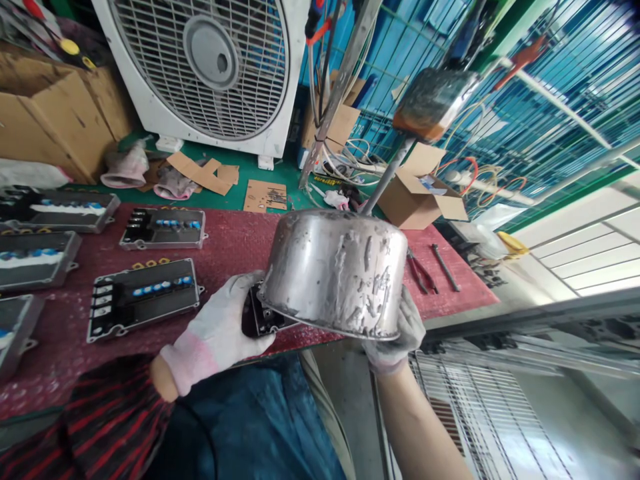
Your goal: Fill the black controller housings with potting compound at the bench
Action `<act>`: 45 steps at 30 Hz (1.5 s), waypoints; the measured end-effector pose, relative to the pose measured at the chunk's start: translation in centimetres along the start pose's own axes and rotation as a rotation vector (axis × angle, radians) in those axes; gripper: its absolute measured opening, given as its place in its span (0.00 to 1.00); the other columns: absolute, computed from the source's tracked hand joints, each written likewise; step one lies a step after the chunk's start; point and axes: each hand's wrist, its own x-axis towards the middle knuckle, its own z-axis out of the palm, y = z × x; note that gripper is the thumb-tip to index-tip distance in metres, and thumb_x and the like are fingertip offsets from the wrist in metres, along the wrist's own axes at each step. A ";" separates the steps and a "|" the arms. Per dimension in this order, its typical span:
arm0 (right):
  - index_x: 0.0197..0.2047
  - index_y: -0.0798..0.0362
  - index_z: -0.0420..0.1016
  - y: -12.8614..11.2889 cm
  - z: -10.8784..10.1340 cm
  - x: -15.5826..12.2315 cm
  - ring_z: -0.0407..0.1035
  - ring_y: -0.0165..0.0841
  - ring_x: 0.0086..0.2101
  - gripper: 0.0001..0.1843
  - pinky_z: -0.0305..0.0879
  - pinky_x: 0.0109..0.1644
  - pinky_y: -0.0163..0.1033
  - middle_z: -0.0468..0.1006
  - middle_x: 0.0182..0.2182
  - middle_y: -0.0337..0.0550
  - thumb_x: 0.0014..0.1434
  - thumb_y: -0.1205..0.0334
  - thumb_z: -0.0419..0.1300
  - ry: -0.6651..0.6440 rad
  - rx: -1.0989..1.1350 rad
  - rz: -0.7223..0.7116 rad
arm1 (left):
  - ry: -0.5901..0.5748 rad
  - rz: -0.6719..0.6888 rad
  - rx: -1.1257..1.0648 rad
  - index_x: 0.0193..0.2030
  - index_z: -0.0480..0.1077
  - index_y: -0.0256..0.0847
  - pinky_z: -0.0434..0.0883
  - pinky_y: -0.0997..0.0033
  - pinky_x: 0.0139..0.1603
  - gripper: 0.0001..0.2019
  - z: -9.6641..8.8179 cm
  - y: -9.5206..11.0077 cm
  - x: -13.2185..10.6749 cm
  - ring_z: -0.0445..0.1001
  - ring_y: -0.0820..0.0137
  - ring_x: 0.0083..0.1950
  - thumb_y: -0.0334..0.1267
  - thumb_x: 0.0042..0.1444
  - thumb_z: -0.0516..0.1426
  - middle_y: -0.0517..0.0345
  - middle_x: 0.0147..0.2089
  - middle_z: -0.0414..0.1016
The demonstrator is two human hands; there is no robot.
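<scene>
A dented stainless steel pot (335, 273), streaked with grey drips, is held tilted above the bench's front edge. My gloved right hand (400, 333) is closed around its lower right side, fingers partly hidden behind it. My gloved left hand (225, 320) grips the left end of a dark module housing (263, 313), and the pot hides most of that housing. Left of it, a grey-rimmed module housing (145, 297) with blue-and-white parts lies on the red mat (230, 233). The pot's inside is out of sight.
Several similar housings, including one (163, 229), lie leftward. A white box fan (210, 67) stands behind. A rod (387, 177) under a dark block (435, 103) runs down behind the pot. Pliers (423, 272), a metal bar (445, 267) and an open carton (417, 193) are rightward.
</scene>
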 end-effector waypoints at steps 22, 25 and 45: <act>0.34 0.46 0.67 0.4 0.8 -1.6 0.74 0.39 0.26 0.12 0.76 0.36 0.49 0.76 0.25 0.41 0.63 0.48 0.57 0.031 -0.036 0.104 | -0.053 -0.030 0.001 0.65 0.57 0.33 0.69 0.48 0.65 0.39 -1.7 0.0 0.0 0.71 0.53 0.61 0.43 0.48 0.63 0.40 0.61 0.69; 0.30 0.46 0.65 -0.5 1.6 -0.5 0.72 0.35 0.24 0.09 0.75 0.33 0.44 0.74 0.22 0.39 0.60 0.56 0.60 -0.020 0.043 0.141 | -0.062 -0.062 0.095 0.64 0.60 0.36 0.69 0.45 0.65 0.38 -2.7 0.2 -0.1 0.71 0.49 0.61 0.45 0.46 0.64 0.40 0.60 0.70; 0.53 0.51 0.76 -2.7 1.2 1.0 0.72 0.43 0.48 0.16 0.74 0.44 0.47 0.75 0.51 0.56 0.65 0.60 0.55 -0.292 0.053 0.457 | 0.376 0.096 0.148 0.75 0.26 0.56 0.55 0.48 0.75 0.44 -3.2 5.9 -0.1 0.45 0.57 0.77 0.28 0.62 0.49 0.57 0.78 0.41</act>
